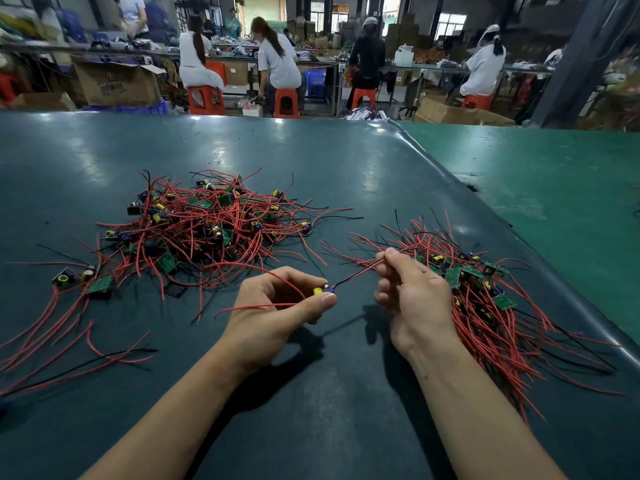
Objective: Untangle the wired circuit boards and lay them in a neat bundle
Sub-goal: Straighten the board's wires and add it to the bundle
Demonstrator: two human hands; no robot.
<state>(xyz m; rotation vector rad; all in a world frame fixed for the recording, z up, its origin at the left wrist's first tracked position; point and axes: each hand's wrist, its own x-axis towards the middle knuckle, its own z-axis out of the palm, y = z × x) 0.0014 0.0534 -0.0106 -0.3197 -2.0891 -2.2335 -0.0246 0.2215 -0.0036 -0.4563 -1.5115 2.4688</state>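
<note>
On the left of the dark green bench (311, 161) lies the tangled heap (207, 226) of red-and-black wired boards, with a few loose boards (100, 285) strayed at its near-left edge. Just right of it, near the person, the left hand (277, 306) pinches one small board (323, 290) between thumb and curled fingers, its red wires looping back over the hand. A wire pair (356, 273) runs taut from that board up to the right hand (412, 292), whose grip is pressed together on the wires between thumb and forefinger, the other fingers curled. Behind and to the right of that hand lies the sorted bundle (485, 296), boards near its middle, wires fanning near and far.

The step in hand looks like straightening one freed board's leads. To do it well, the left hand should hold the board firm while the right slides along the wires without jerking at their solder joints, then lays the board beside the others, wires running the same way.
</note>
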